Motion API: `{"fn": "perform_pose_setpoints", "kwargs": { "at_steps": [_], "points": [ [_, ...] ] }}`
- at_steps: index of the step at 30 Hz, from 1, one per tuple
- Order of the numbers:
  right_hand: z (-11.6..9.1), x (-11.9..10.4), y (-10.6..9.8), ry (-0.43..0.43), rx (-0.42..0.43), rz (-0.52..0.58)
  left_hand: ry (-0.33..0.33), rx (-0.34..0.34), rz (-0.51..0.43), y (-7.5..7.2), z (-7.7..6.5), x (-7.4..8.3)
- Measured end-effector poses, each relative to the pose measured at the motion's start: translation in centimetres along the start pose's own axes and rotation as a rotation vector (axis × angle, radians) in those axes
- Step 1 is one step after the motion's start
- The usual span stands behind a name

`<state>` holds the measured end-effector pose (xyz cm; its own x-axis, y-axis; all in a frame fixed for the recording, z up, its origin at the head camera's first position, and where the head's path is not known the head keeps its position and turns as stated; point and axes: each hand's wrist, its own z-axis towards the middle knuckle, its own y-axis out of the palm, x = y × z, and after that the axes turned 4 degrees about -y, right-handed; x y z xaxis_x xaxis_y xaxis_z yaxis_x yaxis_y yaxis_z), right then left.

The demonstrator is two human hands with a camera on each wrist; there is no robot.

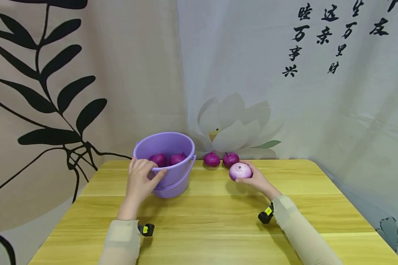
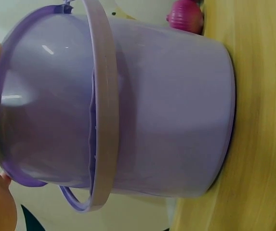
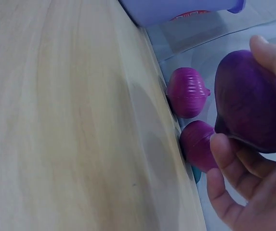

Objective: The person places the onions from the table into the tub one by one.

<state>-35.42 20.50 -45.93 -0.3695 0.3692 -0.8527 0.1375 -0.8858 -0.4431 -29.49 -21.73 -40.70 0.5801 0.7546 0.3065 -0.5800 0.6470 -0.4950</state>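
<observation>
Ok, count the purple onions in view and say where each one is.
5. Two sit inside the bucket: one and another. Two lie on the table by the backdrop. The right hand holds one. More may be hidden in the bucket.

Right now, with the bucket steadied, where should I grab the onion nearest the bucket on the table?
Grip that onion across its round middle, coming from above and from the front. It sits near the table's back edge by the backdrop, with another onion close on its right, so fingers probably fit best front and back. The left hand holds the bucket.
</observation>
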Motion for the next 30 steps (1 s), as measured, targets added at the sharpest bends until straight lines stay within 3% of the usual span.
{"fn": "perform_pose_setpoints", "kwargs": {
  "at_steps": [14,22,30],
  "points": [
    [-0.4,-1.1,-0.8,0.002,0.023,-0.025,0.01,0.018,0.001,0.2,0.0,0.0],
    [-1.6,-5.2,-1.7,-0.015,0.006,-0.04,0.014,0.027,-0.007,0.2,-0.1,0.2],
    [-1.4,-6.6,-2.4,-0.001,0.0,-0.052,0.026,0.031,-0.006,0.2,0.0,0.2]
  ]
}}
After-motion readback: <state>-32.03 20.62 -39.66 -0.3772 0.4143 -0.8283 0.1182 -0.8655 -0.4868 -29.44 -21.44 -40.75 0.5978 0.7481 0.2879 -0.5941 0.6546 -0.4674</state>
